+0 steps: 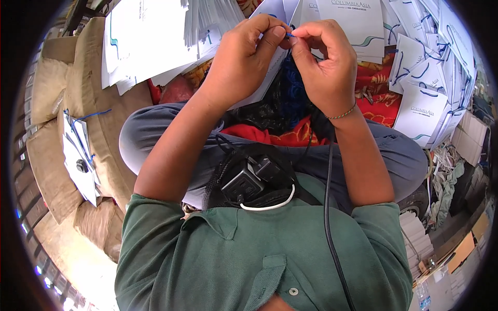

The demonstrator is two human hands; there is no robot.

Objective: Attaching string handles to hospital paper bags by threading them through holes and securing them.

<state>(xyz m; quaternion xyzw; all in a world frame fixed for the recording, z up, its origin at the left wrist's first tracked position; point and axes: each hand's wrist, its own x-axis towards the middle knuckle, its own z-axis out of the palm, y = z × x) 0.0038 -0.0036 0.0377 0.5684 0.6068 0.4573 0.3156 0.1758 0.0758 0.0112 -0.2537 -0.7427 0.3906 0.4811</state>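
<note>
My left hand [245, 59] and my right hand [328, 67] meet at the top middle, thumbs and forefingers pinched. Between their fingertips runs a short piece of blue cord [290, 35]; whether it is knotted is too small to tell. Right behind the fingers stands a white paper bag [273, 8], partly hidden by my hands. Below them, in my lap area, a bundle of dark blue cords [292, 90] lies on black plastic [263, 114].
Flat white paper sheets or bags [148, 39] are stacked at the upper left. Many corded white paper bags [423, 111] pile up at the right. A red patterned cloth [376, 111] lies underneath. A brown cushioned sofa [91, 67] stands left, and a black cable [328, 207] hangs down my front.
</note>
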